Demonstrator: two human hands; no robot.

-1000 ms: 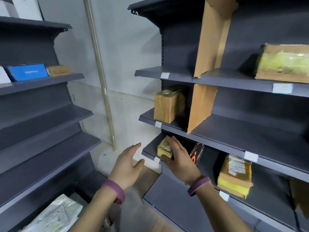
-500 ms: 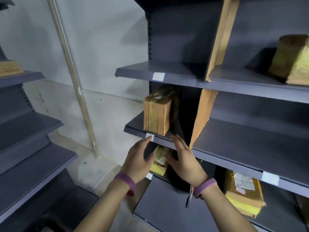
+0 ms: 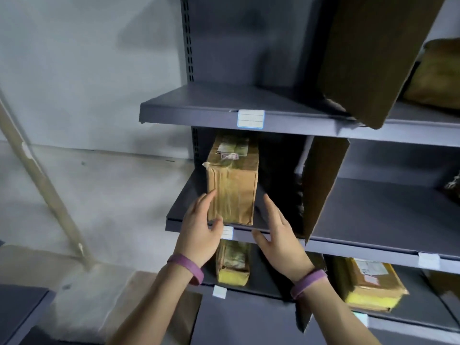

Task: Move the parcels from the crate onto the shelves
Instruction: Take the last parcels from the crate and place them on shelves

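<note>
Pressing parcel (image 3: 232, 188), seemingly: left hand (image 3: 199, 232), flat.

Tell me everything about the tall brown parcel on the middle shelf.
The parcel is a brown cardboard box wrapped in glossy tape, with a label on top. It stands upright near the front edge of the middle shelf, left of a cardboard divider. The left hand touches its left side and lower front corner; the right hand is apart.

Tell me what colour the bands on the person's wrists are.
Purple, both the left wristband and the right wristband, best seen in the head view.
</note>
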